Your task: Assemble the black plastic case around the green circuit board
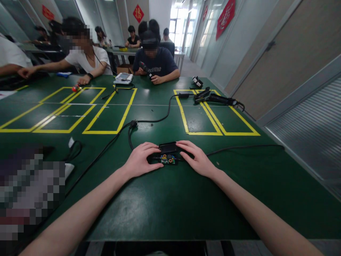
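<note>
A small circuit board with copper-coloured coils lies exposed in front of me, dark leads running out at its sides. Just beyond it is a black plastic casing half. My left hand curves around the left side of both: its fingertips touch the casing's left end, and its thumb is at the board's near left corner. My right hand has its fingertips on the casing's right end, with the thumb close to the board's right lead. Fingers and thumb frame the parts from both sides.
A black cable with a plug crosses the green table. Another cable extends right. Black tools lie beyond yellow tape outlines. Two people sit across the table, one holding a power drill. A pixelated area covers the left.
</note>
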`<state>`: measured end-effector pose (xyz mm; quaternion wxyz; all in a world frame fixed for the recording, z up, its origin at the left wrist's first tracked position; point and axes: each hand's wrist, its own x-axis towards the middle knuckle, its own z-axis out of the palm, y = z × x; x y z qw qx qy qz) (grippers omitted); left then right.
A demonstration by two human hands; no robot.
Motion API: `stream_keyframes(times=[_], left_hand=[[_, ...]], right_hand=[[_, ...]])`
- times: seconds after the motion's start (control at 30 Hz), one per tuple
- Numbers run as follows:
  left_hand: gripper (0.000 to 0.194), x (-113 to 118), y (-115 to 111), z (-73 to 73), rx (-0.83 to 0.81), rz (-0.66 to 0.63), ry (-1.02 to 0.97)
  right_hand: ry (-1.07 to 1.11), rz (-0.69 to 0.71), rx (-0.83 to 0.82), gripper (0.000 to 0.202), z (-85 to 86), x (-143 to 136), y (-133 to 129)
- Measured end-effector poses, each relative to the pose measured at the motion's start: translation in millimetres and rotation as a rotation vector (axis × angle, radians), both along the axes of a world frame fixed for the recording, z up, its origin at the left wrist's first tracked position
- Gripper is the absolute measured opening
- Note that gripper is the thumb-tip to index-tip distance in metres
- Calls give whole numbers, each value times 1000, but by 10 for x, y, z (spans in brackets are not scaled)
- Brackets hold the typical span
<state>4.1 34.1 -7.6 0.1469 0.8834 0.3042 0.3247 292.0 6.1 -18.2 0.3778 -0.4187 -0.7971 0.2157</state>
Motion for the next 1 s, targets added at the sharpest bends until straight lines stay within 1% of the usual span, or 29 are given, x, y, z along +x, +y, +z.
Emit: stream_keyframes(times=[0.1, 0.23, 0.3, 0.47, 0.67, 0.83, 0.93, 1.0], left_hand=[[44, 5, -6, 16, 15, -6, -4], [49, 1, -24, 37, 26, 4, -17], [51, -5, -35, 46, 28, 9, -18], [57, -12, -47, 45, 14, 25, -9], [40, -4, -33, 16, 5, 4, -5], [32, -9, -34, 16, 36, -8, 3], [32, -5, -36, 23, 47, -3, 7], [32, 1, -38, 30, 36, 7, 16]], right_hand=[[99, -8, -24, 31, 6, -18, -1], [226, -20, -126, 26, 13, -44, -22], [242, -21, -140, 25, 26, -56, -37], [194, -5, -102, 22, 66, -63, -57], [166, 0, -49, 17, 78, -77, -51], [292, -35, -125, 2, 42, -163, -28], [358, -73, -207, 12, 0, -199, -4], [357, -86, -267, 26, -27, -204, 12]])
